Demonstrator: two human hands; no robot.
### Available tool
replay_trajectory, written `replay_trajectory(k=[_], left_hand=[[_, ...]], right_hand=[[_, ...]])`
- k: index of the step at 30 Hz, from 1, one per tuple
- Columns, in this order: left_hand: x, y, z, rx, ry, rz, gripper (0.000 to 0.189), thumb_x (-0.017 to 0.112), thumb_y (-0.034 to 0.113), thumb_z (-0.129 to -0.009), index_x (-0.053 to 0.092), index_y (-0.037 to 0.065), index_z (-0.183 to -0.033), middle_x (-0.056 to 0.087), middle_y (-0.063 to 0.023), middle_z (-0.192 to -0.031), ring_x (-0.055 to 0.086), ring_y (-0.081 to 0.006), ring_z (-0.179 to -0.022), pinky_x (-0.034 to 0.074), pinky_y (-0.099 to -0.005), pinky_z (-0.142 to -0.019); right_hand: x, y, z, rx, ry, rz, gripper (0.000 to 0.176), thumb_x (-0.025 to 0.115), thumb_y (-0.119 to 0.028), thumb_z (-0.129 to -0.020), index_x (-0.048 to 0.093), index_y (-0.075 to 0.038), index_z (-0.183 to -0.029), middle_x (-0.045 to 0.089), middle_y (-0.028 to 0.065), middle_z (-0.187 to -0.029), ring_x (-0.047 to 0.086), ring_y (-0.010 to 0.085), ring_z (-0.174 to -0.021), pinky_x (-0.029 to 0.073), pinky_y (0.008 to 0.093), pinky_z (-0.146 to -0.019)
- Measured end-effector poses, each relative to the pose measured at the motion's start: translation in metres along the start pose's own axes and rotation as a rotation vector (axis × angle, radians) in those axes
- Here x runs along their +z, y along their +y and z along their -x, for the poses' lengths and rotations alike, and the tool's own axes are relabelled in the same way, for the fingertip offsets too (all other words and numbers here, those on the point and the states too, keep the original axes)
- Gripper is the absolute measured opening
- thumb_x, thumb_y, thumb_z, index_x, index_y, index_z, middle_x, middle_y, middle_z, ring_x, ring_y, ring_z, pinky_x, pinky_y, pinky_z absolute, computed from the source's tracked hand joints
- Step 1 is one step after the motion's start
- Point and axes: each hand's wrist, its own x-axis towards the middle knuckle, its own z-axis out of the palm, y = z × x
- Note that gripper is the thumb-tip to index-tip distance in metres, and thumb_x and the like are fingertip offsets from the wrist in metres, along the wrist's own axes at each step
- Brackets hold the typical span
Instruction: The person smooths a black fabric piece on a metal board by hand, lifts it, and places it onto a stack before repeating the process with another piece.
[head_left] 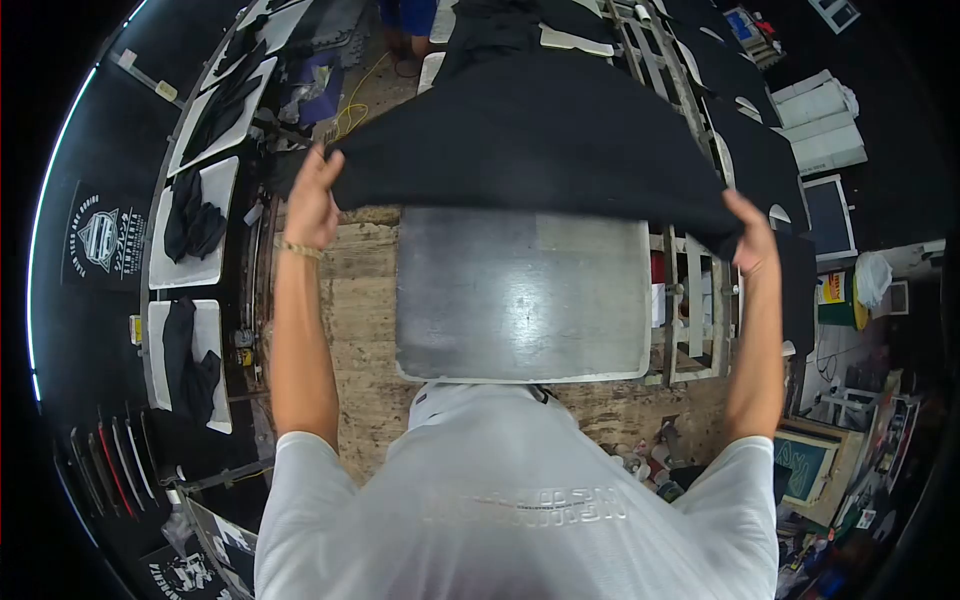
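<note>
A black garment [530, 140] is stretched out in the air above the far edge of a grey metal platen [520, 300]. My left hand [312, 200] grips its near left corner. My right hand [752, 235] grips its near right corner. Both arms reach forward over the platen, and the cloth hides the platen's far end. My white shirt [510, 500] fills the bottom of the view.
At the left, several white platens [195, 270] carry crumpled black garments. More black garments lie on platens at the back right [740, 90]. A worn wooden floor [350, 330] shows beneath. Boxes, a bin [835, 300] and framed screens crowd the right side.
</note>
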Motion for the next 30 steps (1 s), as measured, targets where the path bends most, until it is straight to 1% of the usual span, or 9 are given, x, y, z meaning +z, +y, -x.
replay_trajectory(k=[1, 3, 5, 7, 11, 15, 19, 25, 30], left_hand=[[-0.014, -0.023, 0.005, -0.028, 0.01, -0.074, 0.033, 0.052, 0.008, -0.1, 0.049, -0.004, -0.13, 0.062, -0.0139, -0.124, 0.063, -0.0206, -0.112, 0.051, -0.0311, -0.098], [-0.028, -0.051, 0.017, -0.11, -0.03, 0.035, 0.032, 0.053, 0.008, -0.1, 0.05, -0.004, -0.13, 0.063, -0.0141, -0.123, 0.064, -0.0207, -0.11, 0.052, -0.0313, -0.097], [-0.044, -0.071, 0.032, -0.194, -0.07, 0.141, 0.032, 0.054, 0.009, -0.1, 0.051, -0.004, -0.129, 0.064, -0.0143, -0.122, 0.065, -0.0208, -0.108, 0.052, -0.0314, -0.096], [-0.061, -0.082, 0.046, -0.386, -0.232, 0.193, 0.028, 0.055, 0.009, -0.099, 0.054, -0.006, -0.124, 0.066, -0.0144, -0.118, 0.067, -0.0207, -0.105, 0.054, -0.0319, -0.094], [-0.072, -0.098, 0.074, -0.507, -0.094, 0.047, 0.023, 0.056, 0.005, -0.098, 0.058, -0.007, -0.118, 0.068, -0.0149, -0.115, 0.068, -0.0202, -0.102, 0.056, -0.0316, -0.09], [-0.061, -0.102, 0.108, -0.354, 0.055, 0.004, 0.029, 0.054, 0.006, -0.098, 0.055, -0.008, -0.123, 0.067, -0.0138, -0.115, 0.069, -0.0194, -0.097, 0.057, -0.0302, -0.088], [-0.061, -0.108, 0.145, -0.287, 0.125, -0.123, 0.033, 0.056, 0.011, -0.099, 0.054, -0.008, -0.125, 0.067, -0.0128, -0.114, 0.069, -0.0181, -0.095, 0.057, -0.0289, -0.085], [-0.072, -0.129, 0.196, -0.301, 0.178, -0.182, 0.03, 0.06, 0.015, -0.098, 0.057, -0.007, -0.118, 0.069, -0.0134, -0.107, 0.069, -0.0174, -0.09, 0.058, -0.0287, -0.077], [-0.082, -0.151, 0.238, -0.313, 0.234, -0.26, 0.026, 0.063, 0.019, -0.097, 0.06, -0.005, -0.107, 0.069, -0.0123, -0.099, 0.069, -0.0158, -0.081, 0.057, -0.0282, -0.071]], right_hand=[[0.002, 0.022, 0.006, 0.154, -0.036, -0.005, 0.049, 0.067, -0.028, -0.093, 0.056, 0.003, -0.129, 0.063, 0.0163, -0.126, 0.063, 0.027, -0.113, 0.05, 0.0424, -0.099], [-0.006, 0.053, 0.004, 0.266, -0.009, -0.111, 0.048, 0.065, -0.029, -0.094, 0.056, 0.002, -0.129, 0.063, 0.0143, -0.127, 0.064, 0.0245, -0.112, 0.05, 0.0402, -0.1], [-0.014, 0.076, 0.004, 0.244, -0.032, -0.137, 0.048, 0.063, -0.031, -0.095, 0.056, 0.002, -0.129, 0.063, 0.0131, -0.127, 0.064, 0.0238, -0.112, 0.049, 0.0396, -0.102], [-0.022, 0.096, 0.005, 0.264, 0.011, -0.109, 0.049, 0.062, -0.034, -0.096, 0.056, 0.002, -0.128, 0.064, 0.0141, -0.126, 0.064, 0.0242, -0.112, 0.052, 0.0386, -0.098], [-0.018, 0.122, 0.024, 0.312, 0.216, 0.184, 0.055, 0.062, -0.037, -0.096, 0.051, 0.003, -0.132, 0.062, 0.016, -0.126, 0.064, 0.0249, -0.111, 0.058, 0.0371, -0.088], [-0.024, 0.141, 0.053, 0.29, 0.258, 0.111, 0.059, 0.065, -0.036, -0.094, 0.049, 0.005, -0.133, 0.061, 0.0184, -0.126, 0.065, 0.0232, -0.111, 0.057, 0.0367, -0.09], [-0.031, 0.169, 0.1, 0.329, 0.153, 0.141, 0.059, 0.068, -0.034, -0.092, 0.049, 0.005, -0.133, 0.062, 0.017, -0.125, 0.065, 0.0226, -0.109, 0.056, 0.0352, -0.091], [-0.032, 0.205, 0.14, 0.26, 0.286, 0.244, 0.053, 0.068, -0.034, -0.093, 0.054, 0.001, -0.131, 0.064, 0.0124, -0.123, 0.062, 0.0211, -0.112, 0.051, 0.0351, -0.095], [-0.052, 0.237, 0.169, 0.205, 0.336, 0.31, 0.048, 0.062, -0.037, -0.097, 0.057, 0.0, -0.127, 0.065, 0.0132, -0.12, 0.063, 0.0189, -0.107, 0.052, 0.0328, -0.089]])
